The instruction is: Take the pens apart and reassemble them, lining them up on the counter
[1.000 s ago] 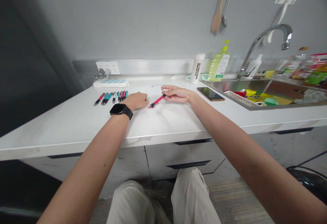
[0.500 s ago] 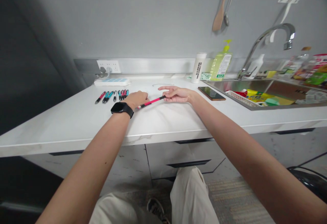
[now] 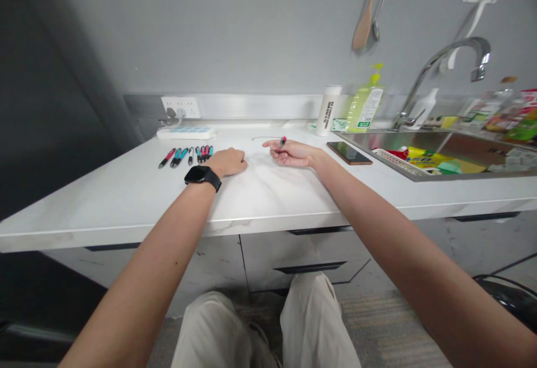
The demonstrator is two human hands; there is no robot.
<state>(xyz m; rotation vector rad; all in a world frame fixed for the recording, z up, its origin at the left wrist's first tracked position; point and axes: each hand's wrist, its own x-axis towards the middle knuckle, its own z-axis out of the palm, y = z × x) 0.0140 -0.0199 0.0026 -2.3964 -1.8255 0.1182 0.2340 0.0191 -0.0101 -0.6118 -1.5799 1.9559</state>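
Held pen [image 3: 282, 142]: smooth, glossy plastic in pink and black.
Row of pens [image 3: 184, 157]: similar glossy plastic barrels.
Countertop [image 3: 268, 200]: polished white stone, smooth, with faint grey veining.
Sink [image 3: 461, 152]: stainless steel, smooth and mirror-bright.
Faucet [image 3: 436, 57]: shiny chrome-finished metal.
Spatula [image 3: 364, 24]: smooth, pale wood with a matt finish.
Soap bottle [image 3: 364, 102]: translucent, glossy plastic.
Phone [image 3: 349, 153]: glossy, dark glass face.
Watch strap [image 3: 213, 180]: matt black, smooth.
Wall [image 3: 210, 32]: smooth, matt grey surface.
Trousers [image 3: 210, 329]: soft, matt, pale beige cloth.
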